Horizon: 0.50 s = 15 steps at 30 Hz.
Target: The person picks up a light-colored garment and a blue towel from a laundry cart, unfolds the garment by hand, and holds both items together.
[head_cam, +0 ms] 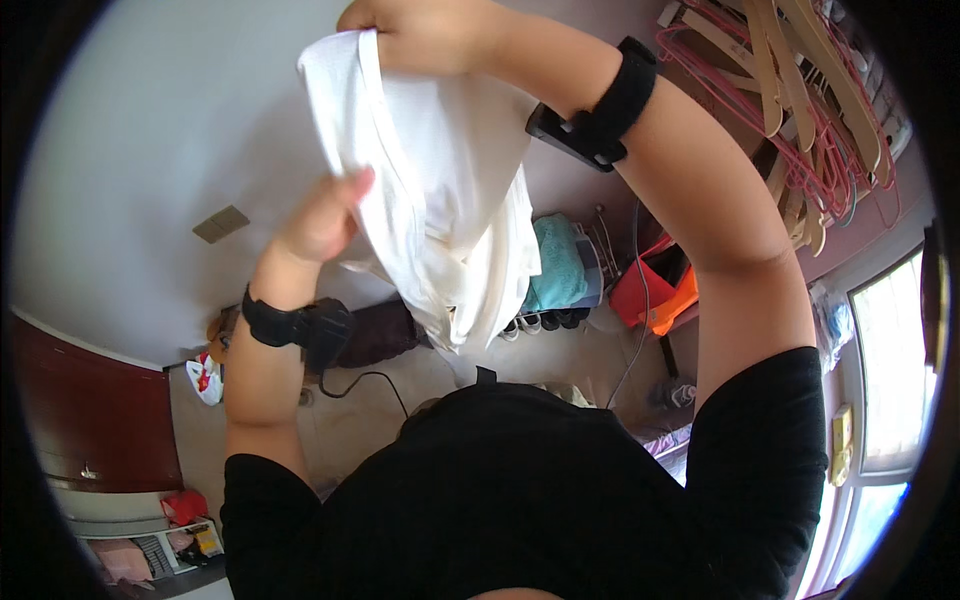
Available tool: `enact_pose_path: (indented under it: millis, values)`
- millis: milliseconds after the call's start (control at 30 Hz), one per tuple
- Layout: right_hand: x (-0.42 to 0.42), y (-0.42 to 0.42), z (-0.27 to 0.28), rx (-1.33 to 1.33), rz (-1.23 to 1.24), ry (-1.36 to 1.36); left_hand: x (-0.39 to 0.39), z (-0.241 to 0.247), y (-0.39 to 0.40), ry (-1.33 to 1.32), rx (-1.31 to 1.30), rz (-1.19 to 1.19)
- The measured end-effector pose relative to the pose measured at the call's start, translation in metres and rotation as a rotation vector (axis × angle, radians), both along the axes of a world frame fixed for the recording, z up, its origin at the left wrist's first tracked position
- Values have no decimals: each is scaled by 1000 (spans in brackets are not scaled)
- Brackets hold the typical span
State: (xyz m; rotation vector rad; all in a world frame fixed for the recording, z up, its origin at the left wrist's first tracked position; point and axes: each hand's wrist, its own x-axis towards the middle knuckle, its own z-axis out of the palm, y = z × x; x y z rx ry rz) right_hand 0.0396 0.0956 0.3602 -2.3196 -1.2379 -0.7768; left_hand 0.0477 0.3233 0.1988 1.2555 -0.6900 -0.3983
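A white cloth garment [450, 150] hangs in loose folds in front of me, its hemmed edge running down the left side. My right hand [405, 30], raised near the top of the view, grips the garment's upper corner; its fingers are partly hidden by the cloth. Lower and to the left, my left hand [322, 217] has its thumb over the garment's left edge. That hand is slightly blurred and its fingers are mostly out of sight. Both forearms wear black straps, the left strap [274, 319] and the right strap [626, 97], each with a dark device.
Wooden and pink hangers [817, 127] crowd the upper right. Beyond the garment are a teal folded cloth [557, 262], shoes [531, 324] and a red container [643, 294]. A cable [641, 300] runs down to the floor. A wall switch plate [221, 224] is at left, a window [892, 367] at right.
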Motion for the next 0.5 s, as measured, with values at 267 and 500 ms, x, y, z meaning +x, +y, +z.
enact_pose_path:
  millis: [267, 500]
  values:
    - [-16, -38, -15, -105, 196, 815, 7, 133, 32, 14, -126, 379]
    - [-11, -37, -73, 158, 589, 1229, -8, 206, 48, -129, -118, 138]
